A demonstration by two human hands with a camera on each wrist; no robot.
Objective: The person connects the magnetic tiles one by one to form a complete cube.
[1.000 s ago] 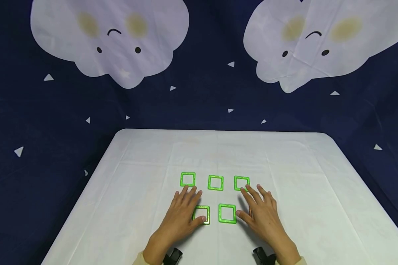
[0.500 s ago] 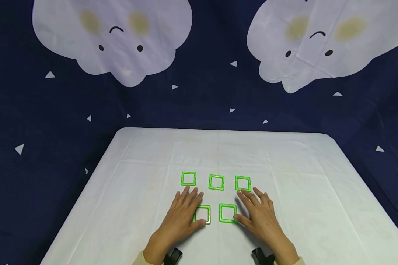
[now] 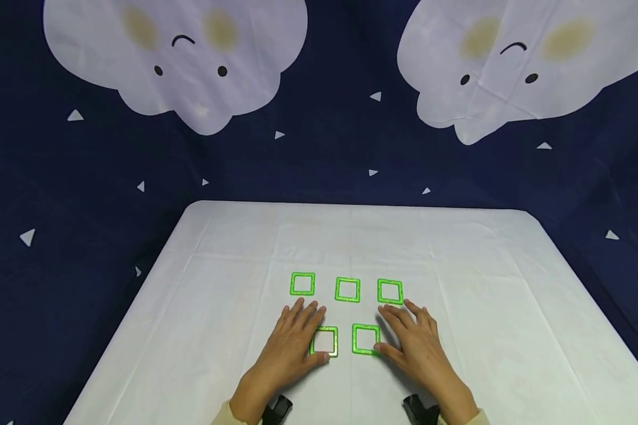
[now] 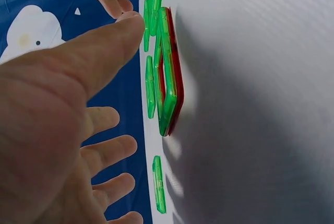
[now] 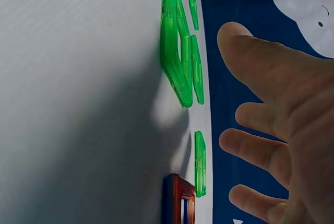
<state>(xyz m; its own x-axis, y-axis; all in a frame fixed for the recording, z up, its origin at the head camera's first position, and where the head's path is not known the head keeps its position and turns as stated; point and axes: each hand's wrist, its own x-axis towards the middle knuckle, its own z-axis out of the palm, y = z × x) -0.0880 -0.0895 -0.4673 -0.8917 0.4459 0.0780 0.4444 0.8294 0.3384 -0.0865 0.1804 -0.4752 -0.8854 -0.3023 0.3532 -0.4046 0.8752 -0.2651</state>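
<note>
Over the near-left green square frame [image 3: 335, 342] my left hand [image 3: 287, 348] is spread, its thumb across the frame's lower edge. In the left wrist view this frame shows a green layer [image 4: 167, 78] against a red layer [image 4: 178, 78]. To the right, my right hand [image 3: 420, 348] has its fingers extended, the thumb tip overlapping the corner of the near-right green frame [image 3: 355, 339]. An orange-red frame [image 5: 182, 185] with a blue layer [image 5: 167, 198] lies below the right hand; the head view hides it. Neither hand grips anything.
Three more green frames lie in a back row: left [image 3: 292, 284], middle [image 3: 337, 289] and right [image 3: 380, 291]. They rest on a white-covered table [image 3: 234, 265]. Behind it hangs a dark blue cloth [image 3: 319, 159] with cloud prints.
My right hand has shifted slightly left, so its thumb overlaps the near-right frame's corner and the hand covers the orange-red frame. The left hand stays put. The head view has tilted slightly.
</note>
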